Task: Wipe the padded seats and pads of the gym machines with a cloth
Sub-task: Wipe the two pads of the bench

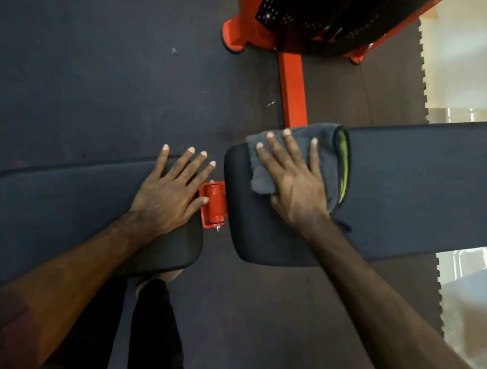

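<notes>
Two black padded bench pads lie end to end, joined by a red hinge bracket. My left hand rests flat, fingers spread, on the right end of the left pad. On the right pad, near its left end, lies a folded grey cloth with a yellow-green edge. My right hand presses down on that cloth with straight, spread fingers.
A red machine frame with a black perforated cover stands beyond the bench. Dark rubber flooring surrounds it, ending at a jagged mat edge on the right. My dark trouser leg is below the left pad.
</notes>
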